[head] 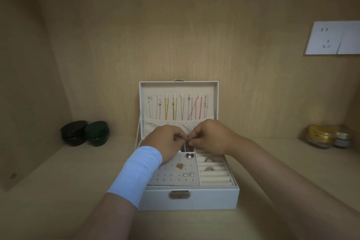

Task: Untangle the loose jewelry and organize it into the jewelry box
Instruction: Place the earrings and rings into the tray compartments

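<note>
Hands meet over an open white jewelry box on a wooden worktop. The left hand, in a pale blue wrist sleeve, and the right hand are both curled, fingertips pinching a small item too tiny to identify above the rear compartments. The box lies long axis side to side, clasp facing the person, its lid upright behind with necklaces hanging straight down in a row; earrings sit on the perforated panel, rings in the rolls at right.
</note>
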Demonstrator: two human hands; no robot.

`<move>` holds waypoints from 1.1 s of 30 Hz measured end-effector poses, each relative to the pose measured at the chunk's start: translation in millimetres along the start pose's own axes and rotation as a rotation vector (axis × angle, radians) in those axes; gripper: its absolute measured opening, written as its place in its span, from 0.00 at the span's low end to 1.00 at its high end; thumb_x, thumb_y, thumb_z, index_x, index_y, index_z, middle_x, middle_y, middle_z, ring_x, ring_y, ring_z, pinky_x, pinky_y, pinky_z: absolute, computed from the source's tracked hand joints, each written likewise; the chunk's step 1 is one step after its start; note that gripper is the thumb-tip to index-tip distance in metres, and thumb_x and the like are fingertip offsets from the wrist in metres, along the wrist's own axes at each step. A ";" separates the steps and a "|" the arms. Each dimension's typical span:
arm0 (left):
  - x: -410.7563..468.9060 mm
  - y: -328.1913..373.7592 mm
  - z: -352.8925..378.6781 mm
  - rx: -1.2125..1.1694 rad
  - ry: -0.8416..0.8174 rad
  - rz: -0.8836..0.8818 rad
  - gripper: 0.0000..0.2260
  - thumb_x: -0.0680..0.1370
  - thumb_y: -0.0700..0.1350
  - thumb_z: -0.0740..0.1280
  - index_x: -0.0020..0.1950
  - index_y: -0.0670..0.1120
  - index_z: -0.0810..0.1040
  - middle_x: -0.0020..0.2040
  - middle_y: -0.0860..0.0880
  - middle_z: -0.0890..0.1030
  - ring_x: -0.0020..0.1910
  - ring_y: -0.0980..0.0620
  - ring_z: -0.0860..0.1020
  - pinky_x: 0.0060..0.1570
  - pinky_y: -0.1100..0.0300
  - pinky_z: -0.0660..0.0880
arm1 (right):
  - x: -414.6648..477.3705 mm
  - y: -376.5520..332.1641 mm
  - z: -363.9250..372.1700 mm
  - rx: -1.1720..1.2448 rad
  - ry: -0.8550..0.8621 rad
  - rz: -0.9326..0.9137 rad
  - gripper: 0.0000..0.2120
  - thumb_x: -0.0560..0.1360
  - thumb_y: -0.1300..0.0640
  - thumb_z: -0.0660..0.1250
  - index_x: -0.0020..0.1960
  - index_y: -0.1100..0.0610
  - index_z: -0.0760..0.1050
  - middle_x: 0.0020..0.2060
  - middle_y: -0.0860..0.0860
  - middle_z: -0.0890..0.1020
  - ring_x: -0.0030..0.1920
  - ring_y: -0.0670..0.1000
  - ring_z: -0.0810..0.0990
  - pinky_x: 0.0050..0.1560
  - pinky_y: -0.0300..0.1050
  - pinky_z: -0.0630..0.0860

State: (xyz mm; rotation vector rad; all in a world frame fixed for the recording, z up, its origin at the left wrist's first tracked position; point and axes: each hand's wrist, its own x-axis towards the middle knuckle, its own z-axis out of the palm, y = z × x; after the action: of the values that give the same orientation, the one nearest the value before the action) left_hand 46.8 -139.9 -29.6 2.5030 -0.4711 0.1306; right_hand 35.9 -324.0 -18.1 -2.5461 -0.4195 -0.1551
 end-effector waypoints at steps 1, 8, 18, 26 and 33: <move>-0.2 -0.5 -0.2 -0.006 0.001 0.003 0.08 0.76 0.49 0.65 0.51 0.60 0.82 0.50 0.59 0.82 0.51 0.57 0.79 0.56 0.54 0.77 | 2.0 -0.6 -0.4 -0.001 0.020 0.007 0.04 0.75 0.53 0.72 0.48 0.49 0.86 0.38 0.42 0.84 0.40 0.39 0.80 0.45 0.37 0.76; 2.3 -1.2 -1.9 -0.030 0.027 -0.001 0.09 0.76 0.47 0.65 0.51 0.59 0.80 0.47 0.58 0.81 0.48 0.57 0.79 0.54 0.56 0.77 | 17.2 -0.7 -3.2 -0.145 0.003 0.069 0.09 0.76 0.49 0.71 0.40 0.52 0.85 0.32 0.45 0.82 0.32 0.42 0.78 0.37 0.41 0.76; 1.9 -2.4 0.3 -0.062 0.007 0.026 0.06 0.77 0.48 0.67 0.47 0.59 0.82 0.49 0.60 0.82 0.51 0.57 0.79 0.58 0.54 0.76 | 9.8 2.6 1.5 -0.108 0.044 0.007 0.10 0.77 0.48 0.66 0.43 0.50 0.84 0.35 0.42 0.82 0.37 0.42 0.78 0.42 0.45 0.78; 2.1 -2.0 0.6 -0.047 0.005 0.028 0.07 0.76 0.48 0.67 0.49 0.57 0.83 0.50 0.59 0.82 0.52 0.57 0.79 0.59 0.54 0.76 | 18.1 -3.1 -3.5 -0.143 -0.053 -0.003 0.02 0.71 0.51 0.76 0.42 0.48 0.84 0.37 0.44 0.84 0.41 0.44 0.82 0.50 0.48 0.81; 1.2 -1.6 0.5 -0.054 0.015 0.043 0.06 0.77 0.48 0.67 0.50 0.56 0.82 0.51 0.58 0.82 0.53 0.57 0.78 0.59 0.55 0.75 | 17.7 -3.5 -10.7 -0.148 -0.024 -0.038 0.02 0.75 0.53 0.72 0.46 0.48 0.84 0.39 0.43 0.84 0.41 0.43 0.81 0.48 0.47 0.81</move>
State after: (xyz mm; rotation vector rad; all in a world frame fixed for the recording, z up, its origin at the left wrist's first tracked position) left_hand 48.5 -139.4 -30.6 2.4381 -0.5156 0.1518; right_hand 51.2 -322.2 -3.9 -2.6884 -0.4823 -0.1760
